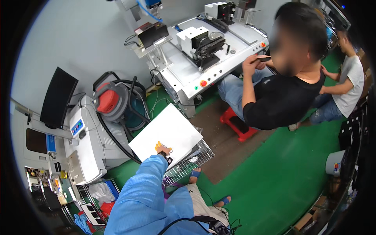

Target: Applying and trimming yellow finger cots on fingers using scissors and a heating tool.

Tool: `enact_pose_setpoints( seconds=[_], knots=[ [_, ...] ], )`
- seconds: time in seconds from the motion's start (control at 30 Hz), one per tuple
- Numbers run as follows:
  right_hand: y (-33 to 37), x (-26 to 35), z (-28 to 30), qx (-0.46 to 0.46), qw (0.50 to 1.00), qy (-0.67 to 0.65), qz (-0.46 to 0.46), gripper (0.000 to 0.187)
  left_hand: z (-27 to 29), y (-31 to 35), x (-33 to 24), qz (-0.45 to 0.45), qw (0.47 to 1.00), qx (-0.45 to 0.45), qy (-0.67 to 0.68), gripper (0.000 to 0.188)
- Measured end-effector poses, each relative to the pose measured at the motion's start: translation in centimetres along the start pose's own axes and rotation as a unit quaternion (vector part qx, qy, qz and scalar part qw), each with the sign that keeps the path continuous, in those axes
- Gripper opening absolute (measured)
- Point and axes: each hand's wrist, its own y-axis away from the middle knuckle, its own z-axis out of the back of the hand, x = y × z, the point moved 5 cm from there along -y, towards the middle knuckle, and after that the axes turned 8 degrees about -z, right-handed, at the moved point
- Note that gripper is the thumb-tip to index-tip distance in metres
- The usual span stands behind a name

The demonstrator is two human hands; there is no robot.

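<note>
My left hand, in a blue sleeve with a dark band at the wrist, reaches forward over a large white board. Yellow-orange covers sit on some of its fingertips. The fingers are spread and appear to lie on the board's surface, with nothing gripped. Beneath the board is a metal wire rack, whose near right edge sticks out. Some small items under the board are mostly hidden. My right hand is out of view.
A red and grey vacuum cleaner with a black hose stands beyond the board. On the left is a white machine with a monitor. A person sits on a red stool by a white workbench; another person is farther right.
</note>
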Motion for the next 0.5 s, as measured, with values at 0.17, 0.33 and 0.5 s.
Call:
enact_pose_setpoints(
  seconds=[0.17,0.33,0.5],
  knots=[
    [8.5,-8.1,-15.1,-0.116,0.917,-0.378,-0.056,0.033,-3.7,13.4,-29.9,-0.34,0.931,0.132,0.015,0.077],
    [10.5,-8.4,-27.4,-0.203,0.767,-0.6,-0.102,0.038,-17.7,59.5,-49.7,-0.722,0.564,0.385,-0.109,0.067],
    [14.0,-12.0,-39.8,-0.224,0.708,-0.64,-0.198,0.028,-26.1,93.8,-38.3,-0.764,0.274,0.535,-0.236,0.056]
  ],
)
